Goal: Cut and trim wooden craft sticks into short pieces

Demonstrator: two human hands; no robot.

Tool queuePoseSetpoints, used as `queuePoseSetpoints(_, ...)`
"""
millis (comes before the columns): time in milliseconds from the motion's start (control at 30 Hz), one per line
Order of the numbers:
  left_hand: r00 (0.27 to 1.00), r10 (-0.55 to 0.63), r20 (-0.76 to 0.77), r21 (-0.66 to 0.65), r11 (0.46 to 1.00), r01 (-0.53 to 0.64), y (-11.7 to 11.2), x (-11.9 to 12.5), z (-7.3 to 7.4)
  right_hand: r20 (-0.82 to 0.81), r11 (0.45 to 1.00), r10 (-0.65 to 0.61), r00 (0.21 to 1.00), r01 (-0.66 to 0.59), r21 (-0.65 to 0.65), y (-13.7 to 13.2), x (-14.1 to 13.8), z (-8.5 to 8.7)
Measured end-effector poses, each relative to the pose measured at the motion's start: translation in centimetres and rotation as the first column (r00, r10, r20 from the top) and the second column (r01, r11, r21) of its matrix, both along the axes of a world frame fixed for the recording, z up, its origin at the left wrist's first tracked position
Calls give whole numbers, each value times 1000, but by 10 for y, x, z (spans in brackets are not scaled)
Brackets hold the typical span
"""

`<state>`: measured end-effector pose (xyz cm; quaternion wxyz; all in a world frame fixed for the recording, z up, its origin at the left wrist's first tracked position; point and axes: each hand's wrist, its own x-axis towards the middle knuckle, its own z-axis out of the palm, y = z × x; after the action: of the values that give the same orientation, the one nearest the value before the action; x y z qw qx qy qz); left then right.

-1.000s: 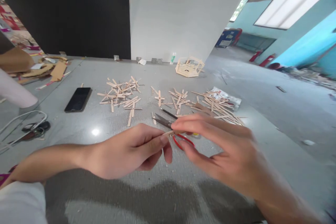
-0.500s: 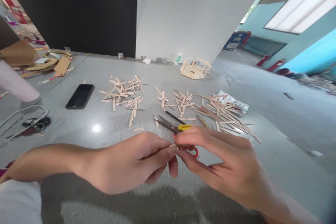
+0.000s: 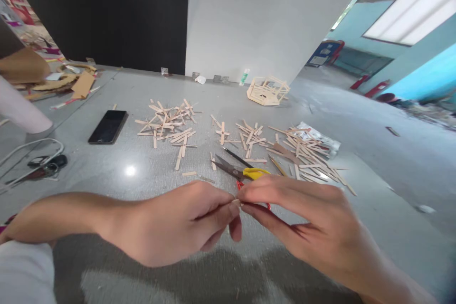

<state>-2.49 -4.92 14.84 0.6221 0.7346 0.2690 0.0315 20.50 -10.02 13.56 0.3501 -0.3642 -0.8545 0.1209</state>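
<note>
Just in front of me, my left hand (image 3: pixel 178 225) is closed, thumb and forefinger pinching a small piece of wooden craft stick (image 3: pixel 236 202). My right hand (image 3: pixel 309 228) meets it fingertip to fingertip, its thumb and forefinger pressed together at the same piece. Most of the piece is hidden by the fingers. Right behind the hands lie scissors (image 3: pixel 232 170) with yellow and red handles, blades apart and pointing left. A dark pencil (image 3: pixel 235 156) rests beyond the blades. Loose craft sticks (image 3: pixel 308 152) are heaped to the right, and more sticks (image 3: pixel 166 121) lie to the left.
A phone (image 3: pixel 109 127) and keys (image 3: pixel 50 166) lie at the left of the grey table. Toward the back stand a small stick-built frame (image 3: pixel 267 91) and a green-white tube (image 3: pixel 244 77). A plastic packet (image 3: pixel 322 140) sits under the right-hand sticks. Upright panels (image 3: pixel 242 19) border the back.
My right fingers have closed more tightly at the piece, and the thumb and forefinger now meet. The left hand keeps its pinch. The view has shifted slightly.
</note>
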Motion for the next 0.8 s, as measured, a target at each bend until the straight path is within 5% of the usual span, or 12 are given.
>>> queuePoseSetpoints(800, 995, 53, 89, -50, 998, -49, 2, 2, -7, 119, 954, -85, 989, 46, 296, -1, -12, 0)
